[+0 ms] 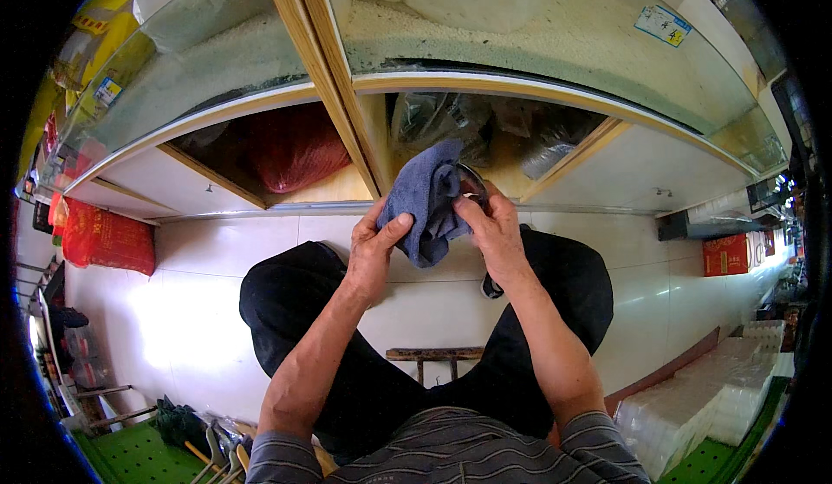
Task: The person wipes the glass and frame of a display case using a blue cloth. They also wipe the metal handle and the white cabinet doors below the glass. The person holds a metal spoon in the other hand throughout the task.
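A bunched blue-grey cloth (426, 204) is held up between my two hands, in front of the cabinet opening. My left hand (377, 243) grips its left side, thumb lying on top of the fabric. On the other side, my right hand (497, 230) holds a dark, rounded, glossy object (472, 182) that looks like glass or clear plastic. The cloth overlaps that object and hides much of it, so its exact kind is unclear. The right thumb presses at the edge of the cloth.
A glass-fronted wooden cabinet (312, 42) spans the front. Its lower openings hold a red plastic bag (302, 149) and clear plastic bags (442, 117). A red bag (107, 234) stands on the floor at left. Wrapped white packs (695, 393) lie at right. A wooden stool (434, 354) shows between my legs.
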{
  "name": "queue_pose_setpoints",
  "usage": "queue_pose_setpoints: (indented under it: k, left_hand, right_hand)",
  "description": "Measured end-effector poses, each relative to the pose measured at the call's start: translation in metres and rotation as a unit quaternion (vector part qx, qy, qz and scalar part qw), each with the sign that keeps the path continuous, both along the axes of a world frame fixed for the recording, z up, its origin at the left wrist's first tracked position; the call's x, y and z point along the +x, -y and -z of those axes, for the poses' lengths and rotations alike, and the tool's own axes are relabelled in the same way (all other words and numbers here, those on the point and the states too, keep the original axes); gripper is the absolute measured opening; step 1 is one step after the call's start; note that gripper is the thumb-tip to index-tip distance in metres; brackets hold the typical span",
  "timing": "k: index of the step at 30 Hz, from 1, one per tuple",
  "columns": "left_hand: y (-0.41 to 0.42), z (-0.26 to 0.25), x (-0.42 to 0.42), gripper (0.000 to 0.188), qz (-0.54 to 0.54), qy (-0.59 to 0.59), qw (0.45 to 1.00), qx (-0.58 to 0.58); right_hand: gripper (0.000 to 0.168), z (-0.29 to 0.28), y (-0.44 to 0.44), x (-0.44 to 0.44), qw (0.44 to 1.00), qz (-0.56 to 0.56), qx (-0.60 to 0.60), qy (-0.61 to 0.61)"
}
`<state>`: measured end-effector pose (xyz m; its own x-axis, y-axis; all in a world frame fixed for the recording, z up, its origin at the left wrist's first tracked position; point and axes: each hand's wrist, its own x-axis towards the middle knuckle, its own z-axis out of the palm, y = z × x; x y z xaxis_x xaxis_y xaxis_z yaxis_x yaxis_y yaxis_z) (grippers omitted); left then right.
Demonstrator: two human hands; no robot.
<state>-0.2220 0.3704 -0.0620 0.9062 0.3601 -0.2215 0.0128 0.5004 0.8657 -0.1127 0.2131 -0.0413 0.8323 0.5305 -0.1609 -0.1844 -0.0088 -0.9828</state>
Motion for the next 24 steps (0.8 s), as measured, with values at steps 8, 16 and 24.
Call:
queue_pose_setpoints:
  k: [8,16,24]
  left_hand:
    - [-0.005,0.004,-0.002,0.056,-0.025,0.006,0.999,0.030]
    - [-0.001,0.012,-0.005,0.043,0.013,0.007,0.999,0.029]
    - [0.006,0.013,-0.002,0.071,0.127,-0.041,0.976,-0.171]
  right_hand:
    - [0.019,0.002,-0.005,-0.008,0.984,0.126,-0.008,0.126]
    - [0.016,-0.009,-0.011,-0.013,1.000,-0.014,0.009,0.022]
    - [0.007,-0.016,0.011,-0.009,0.979,-0.095,0.131,-0.122]
